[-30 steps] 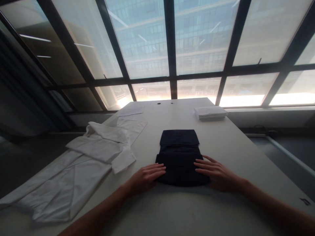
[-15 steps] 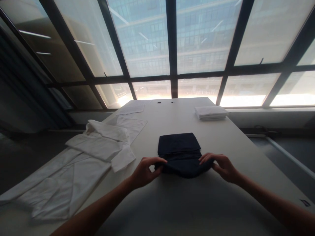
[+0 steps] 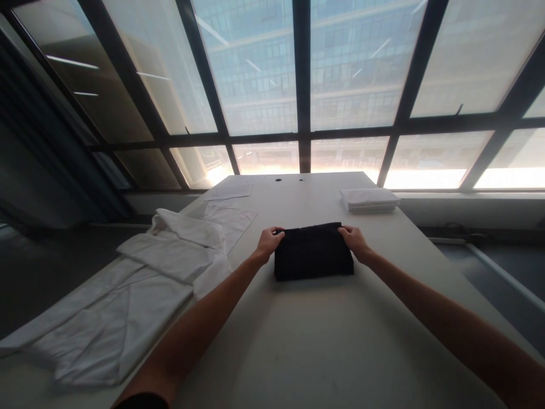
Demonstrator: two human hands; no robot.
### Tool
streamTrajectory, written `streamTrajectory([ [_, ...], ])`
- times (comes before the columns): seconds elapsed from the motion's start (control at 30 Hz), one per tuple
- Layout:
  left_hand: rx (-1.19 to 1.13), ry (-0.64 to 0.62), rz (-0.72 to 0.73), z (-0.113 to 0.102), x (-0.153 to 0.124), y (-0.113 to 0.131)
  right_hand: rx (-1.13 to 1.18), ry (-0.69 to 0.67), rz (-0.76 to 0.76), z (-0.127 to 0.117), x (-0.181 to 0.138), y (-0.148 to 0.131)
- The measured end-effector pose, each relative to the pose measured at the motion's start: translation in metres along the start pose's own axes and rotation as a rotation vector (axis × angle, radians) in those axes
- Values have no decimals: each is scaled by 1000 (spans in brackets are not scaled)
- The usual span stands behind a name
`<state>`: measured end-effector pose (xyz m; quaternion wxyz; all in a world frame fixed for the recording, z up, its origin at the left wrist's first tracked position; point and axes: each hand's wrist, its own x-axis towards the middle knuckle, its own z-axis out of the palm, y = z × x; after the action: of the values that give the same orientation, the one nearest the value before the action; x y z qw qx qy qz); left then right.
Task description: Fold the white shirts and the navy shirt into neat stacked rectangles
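A dark navy folded garment lies as a compact rectangle in the middle of the white table. My left hand pinches its far left corner. My right hand pinches its far right corner. Both arms reach forward across the table, and both hands are closed on the cloth's far edge.
A spread-out white shirt covers the table's left side. A stack of folded white cloth sits at the far right, and a paper sheet at the far left. Large windows stand beyond the table's far end.
My hands lifted the near edge of the dark garment and carried it away from me onto the far edge, folding it in half. Before that they lay flat on it.
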<state>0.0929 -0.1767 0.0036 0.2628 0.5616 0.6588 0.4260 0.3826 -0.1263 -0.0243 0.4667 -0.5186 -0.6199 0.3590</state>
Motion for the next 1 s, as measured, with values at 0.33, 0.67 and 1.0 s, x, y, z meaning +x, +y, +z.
streamTrajectory([
  [0.33,335,-166,57,12,32,-24,-194,-48,43,13,17,30],
  [0.67,531,-329,76,11,49,-15,-569,-44,26,11,10,29],
  [1.0,681,-314,52,14,46,-15,-386,-181,50,-21,-25,34],
])
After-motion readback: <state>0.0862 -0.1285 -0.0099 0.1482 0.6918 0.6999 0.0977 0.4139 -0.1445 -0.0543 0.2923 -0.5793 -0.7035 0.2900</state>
